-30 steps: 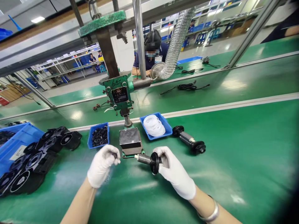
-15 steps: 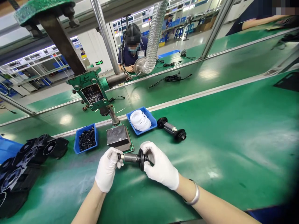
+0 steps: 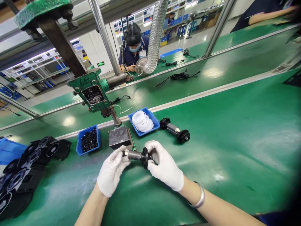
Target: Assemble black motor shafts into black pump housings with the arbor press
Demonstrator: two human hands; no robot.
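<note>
Both of my gloved hands hold a rotor (image 3: 135,155) level above the green bench, a dark grey cylinder with a black disc on its right. My left hand (image 3: 113,171) is closed on the rotor's left end, where a white collar and a small black tip show between the fingers. My right hand (image 3: 164,166) grips the black end by the disc, thumb below and fingers above. A second rotor (image 3: 173,129), with black discs at both ends, lies on the bench beyond my right hand. Just behind the held rotor stands the press's metal block (image 3: 119,137).
A green press (image 3: 94,91) rises over the block. Blue trays hold small black rings (image 3: 89,140) and white rings (image 3: 142,121). Black housings (image 3: 30,160) are piled at left. Behind the rail lie black cables (image 3: 180,75), and a co-worker (image 3: 134,47) sits across the bench.
The rotor and both hands have shifted slightly up and to the right in view. My left fingers have altered their hold around the rotor's left end. The background has shifted a little too.
</note>
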